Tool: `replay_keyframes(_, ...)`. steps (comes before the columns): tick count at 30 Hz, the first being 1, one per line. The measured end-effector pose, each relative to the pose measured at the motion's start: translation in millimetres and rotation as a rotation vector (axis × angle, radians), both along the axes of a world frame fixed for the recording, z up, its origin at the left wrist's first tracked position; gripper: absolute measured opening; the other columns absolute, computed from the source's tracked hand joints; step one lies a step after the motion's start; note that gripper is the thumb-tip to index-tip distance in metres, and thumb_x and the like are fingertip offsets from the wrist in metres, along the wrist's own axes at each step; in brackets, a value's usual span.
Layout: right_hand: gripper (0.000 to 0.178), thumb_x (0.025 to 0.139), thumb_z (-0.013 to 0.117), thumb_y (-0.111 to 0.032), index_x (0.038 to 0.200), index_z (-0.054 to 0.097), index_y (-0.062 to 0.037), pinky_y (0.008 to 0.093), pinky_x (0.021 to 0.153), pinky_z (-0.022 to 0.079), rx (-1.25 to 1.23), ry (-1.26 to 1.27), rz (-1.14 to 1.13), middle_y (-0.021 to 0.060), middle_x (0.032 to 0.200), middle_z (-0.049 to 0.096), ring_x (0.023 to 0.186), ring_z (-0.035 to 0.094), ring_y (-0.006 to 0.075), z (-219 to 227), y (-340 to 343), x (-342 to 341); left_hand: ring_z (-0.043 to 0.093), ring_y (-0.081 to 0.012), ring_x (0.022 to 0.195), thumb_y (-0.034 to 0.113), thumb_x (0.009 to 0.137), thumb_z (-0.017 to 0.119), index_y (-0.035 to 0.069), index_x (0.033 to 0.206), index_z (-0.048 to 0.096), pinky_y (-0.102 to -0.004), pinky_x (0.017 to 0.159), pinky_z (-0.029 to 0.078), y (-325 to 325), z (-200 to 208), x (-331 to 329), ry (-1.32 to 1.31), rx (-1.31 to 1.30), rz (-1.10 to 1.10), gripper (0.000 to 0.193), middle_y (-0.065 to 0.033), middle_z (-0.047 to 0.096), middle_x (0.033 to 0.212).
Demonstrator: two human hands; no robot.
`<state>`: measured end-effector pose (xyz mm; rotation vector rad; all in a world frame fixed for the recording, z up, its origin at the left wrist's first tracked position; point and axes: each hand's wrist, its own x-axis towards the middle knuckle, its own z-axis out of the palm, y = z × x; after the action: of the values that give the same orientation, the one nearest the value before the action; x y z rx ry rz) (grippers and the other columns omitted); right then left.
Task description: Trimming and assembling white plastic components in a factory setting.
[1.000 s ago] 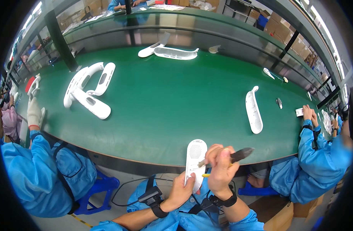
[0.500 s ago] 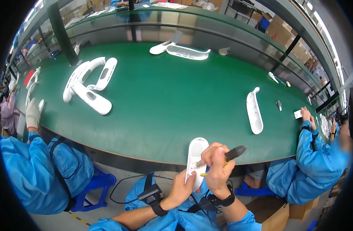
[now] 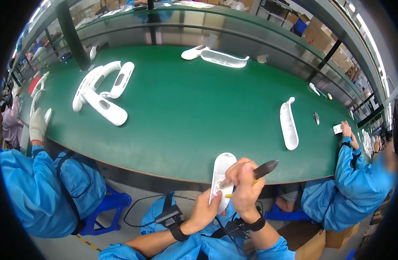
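My left hand (image 3: pixel 204 208) is closed on the lower end of a white plastic shell (image 3: pixel 222 167), an elongated piece with a round perforated patch near its top. The shell is tilted over the table's near edge. In my right hand (image 3: pixel 244 184) is a tool (image 3: pixel 266 168) with a dark, leaf-shaped end sticking out above the fist and yellow parts showing beside the fingers. Its exact kind is unclear. My right fingers are at the shell's inner face, hiding part of it; the contact point is blurred.
On the green table (image 3: pixel 199 108) lie a curved white shell (image 3: pixel 288 125) at right, a cluster of white shells (image 3: pixel 105 108) at left and more white parts (image 3: pixel 225 59) at the back. Co-workers in blue sit on both sides; a gloved hand (image 3: pixel 37 125) is at left.
The view has shifted slightly, so the table's things appear displaced. Both hands keep their grips over the shell, with only a slight shift of the right hand and tool.
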<state>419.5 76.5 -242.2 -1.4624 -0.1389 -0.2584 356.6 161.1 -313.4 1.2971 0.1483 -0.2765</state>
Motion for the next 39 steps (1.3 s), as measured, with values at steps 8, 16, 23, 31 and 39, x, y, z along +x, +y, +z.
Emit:
replay_keyframes(8, 0.026, 0.094, 0.035, -0.016, 0.071, 0.038, -0.0048, 0.0282, 0.068, 0.038, -0.112, -0.175, 0.026, 0.0015, 0.055, 0.044, 0.052, 0.044, 0.0109, -11.1, -7.7, 3.0, 0.055, -0.0089, 0.050, 0.019, 0.094, 0.040, -0.001, 0.093, 0.055, -0.0242, 0.044, 0.041, 6.0, 3.6, 2.3, 0.014, -0.020, 0.007, 0.025, -0.0048, 0.058, 0.061)
replay_keyframes(16, 0.032, 0.094, 0.038, -0.020, 0.066, 0.038, -0.0059, 0.0286, 0.070, 0.038, -0.149, -0.308, -0.059, 0.0006, 0.052, 0.039, 0.049, 0.041, 0.0121, 3.0, 1.7, 1.4, 0.053, -0.0080, 0.050, 0.022, 0.095, 0.041, 0.000, 0.091, 0.055, -0.0249, 0.044, 0.039, 7.4, -5.7, 3.7, 0.016, -0.028, 0.023, 0.026, -0.0034, 0.057, 0.056)
replay_keyframes(23, 0.019, 0.092, 0.038, -0.012, 0.074, 0.042, -0.0060, 0.0344, 0.078, 0.035, -0.205, -0.389, 0.005, 0.0014, 0.056, 0.047, 0.055, 0.044, 0.0134, 1.7, 2.0, -1.6, 0.054, -0.0089, 0.050, 0.020, 0.095, 0.041, -0.001, 0.097, 0.055, -0.0241, 0.046, 0.041, 11.4, 5.3, 2.3, 0.005, -0.048, -0.010, 0.026, -0.0046, 0.058, 0.058)
replay_keyframes(31, 0.028, 0.093, 0.036, -0.021, 0.069, 0.037, -0.0080, 0.0344, 0.075, 0.034, -0.231, -0.333, -0.003, 0.0000, 0.052, 0.043, 0.048, 0.042, 0.0107, -12.6, 8.5, -1.4, 0.056, -0.0099, 0.050, 0.018, 0.094, 0.041, -0.002, 0.097, 0.055, -0.0251, 0.046, 0.042, 9.4, -0.5, 3.1, 0.011, -0.058, 0.003, 0.025, -0.0054, 0.058, 0.057)
replay_keyframes(39, 0.026, 0.094, 0.036, -0.018, 0.069, 0.034, -0.0093, 0.0348, 0.075, 0.035, -0.211, -0.300, 0.008, -0.0006, 0.052, 0.040, 0.047, 0.041, 0.0112, -13.5, 11.1, -2.9, 0.055, -0.0114, 0.048, 0.020, 0.094, 0.042, -0.001, 0.093, 0.057, -0.0269, 0.046, 0.042, 12.7, 1.3, 3.3, 0.000, -0.016, 0.010, 0.026, -0.0050, 0.058, 0.056)
